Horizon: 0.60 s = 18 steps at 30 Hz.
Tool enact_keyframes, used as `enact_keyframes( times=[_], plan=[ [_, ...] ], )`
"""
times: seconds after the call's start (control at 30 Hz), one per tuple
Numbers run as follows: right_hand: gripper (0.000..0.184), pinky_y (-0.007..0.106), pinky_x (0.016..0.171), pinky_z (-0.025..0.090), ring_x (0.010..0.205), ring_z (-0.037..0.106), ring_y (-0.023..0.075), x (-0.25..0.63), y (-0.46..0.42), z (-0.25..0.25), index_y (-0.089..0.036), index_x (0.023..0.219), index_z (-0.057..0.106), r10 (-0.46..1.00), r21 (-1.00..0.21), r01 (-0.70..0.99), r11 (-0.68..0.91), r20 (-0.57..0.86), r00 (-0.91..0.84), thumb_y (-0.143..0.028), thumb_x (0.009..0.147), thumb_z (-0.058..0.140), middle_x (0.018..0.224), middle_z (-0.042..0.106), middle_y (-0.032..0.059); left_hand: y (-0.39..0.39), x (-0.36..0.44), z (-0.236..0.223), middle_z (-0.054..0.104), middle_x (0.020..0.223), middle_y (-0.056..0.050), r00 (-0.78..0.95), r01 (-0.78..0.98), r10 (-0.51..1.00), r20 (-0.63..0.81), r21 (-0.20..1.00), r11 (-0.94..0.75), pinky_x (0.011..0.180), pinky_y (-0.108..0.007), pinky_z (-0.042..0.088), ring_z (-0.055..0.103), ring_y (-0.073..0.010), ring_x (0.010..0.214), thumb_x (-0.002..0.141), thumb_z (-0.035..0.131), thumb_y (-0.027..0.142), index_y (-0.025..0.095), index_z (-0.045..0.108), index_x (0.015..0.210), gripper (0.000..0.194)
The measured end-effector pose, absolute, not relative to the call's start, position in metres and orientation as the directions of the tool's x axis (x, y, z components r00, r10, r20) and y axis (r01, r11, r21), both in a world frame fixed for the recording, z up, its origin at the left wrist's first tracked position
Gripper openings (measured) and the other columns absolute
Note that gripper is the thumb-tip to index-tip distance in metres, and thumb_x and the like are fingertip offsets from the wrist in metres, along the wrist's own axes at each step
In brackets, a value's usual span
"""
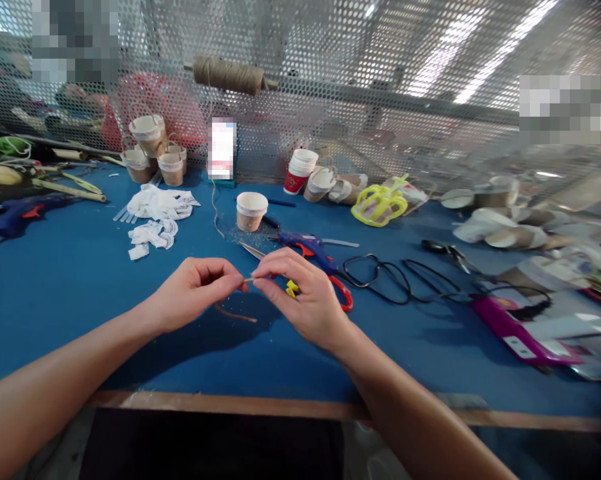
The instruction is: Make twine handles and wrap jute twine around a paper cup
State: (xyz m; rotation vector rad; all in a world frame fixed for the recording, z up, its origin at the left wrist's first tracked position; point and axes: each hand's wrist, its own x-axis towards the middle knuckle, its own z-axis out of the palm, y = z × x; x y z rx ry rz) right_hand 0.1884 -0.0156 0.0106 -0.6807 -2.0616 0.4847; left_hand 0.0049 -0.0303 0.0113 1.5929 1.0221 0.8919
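Observation:
A short piece of brown twine (238, 316) is pinched between my two hands over the blue table, one end hanging down toward the tabletop. My left hand (195, 290) is closed, thumb against forefinger, on the twine. Facing it, my right hand (300, 290) grips the same twine with its fingertips. Red-handled scissors (344, 293) lie partly hidden under my right hand, their blades pointing away to the left. Just beyond is a blue hot glue gun (308, 248). A paper cup (251, 212) with a brown wrapped side and white rim stands upright past my hands.
A twine roll (228, 75) hangs on the perforated metal screen, its strand trailing down. Wrapped cups (148, 137) are stacked at the back left, near white scraps (160, 201). Black cable (395, 280) and a purple power strip (523, 333) lie to the right.

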Motion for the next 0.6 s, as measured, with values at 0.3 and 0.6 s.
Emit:
enact_keyframes(
  times=[0.3,0.6],
  plan=[
    [0.005,0.023,0.057,0.044,0.06,0.052,0.0083,0.185,-0.016,0.011,-0.017,0.075,0.058,0.887,-0.932,0.166,0.322,0.236,-0.397,-0.021,0.075,0.061,0.067,0.058,-0.0019,-0.033,0.004,0.007,0.056,0.066,-0.004,0.458,0.569,0.589,0.666,0.289,-0.77,0.057,-0.023,0.041,0.049,-0.0119,0.062,0.085,0.047,0.014,0.01,0.061,0.08,0.015],
    [0.008,0.021,0.053,0.044,0.056,0.05,0.0072,0.184,-0.018,0.012,-0.016,0.074,0.055,0.91,-0.965,0.136,0.223,0.156,-0.383,-0.024,0.076,0.059,0.063,0.054,-0.0027,-0.027,0.002,0.002,0.059,0.07,-0.006,0.453,0.569,0.538,0.711,0.234,-0.788,0.061,-0.025,0.045,0.052,-0.0139,0.066,0.084,0.051,0.019,0.011,0.06,0.085,0.012]
  ],
)
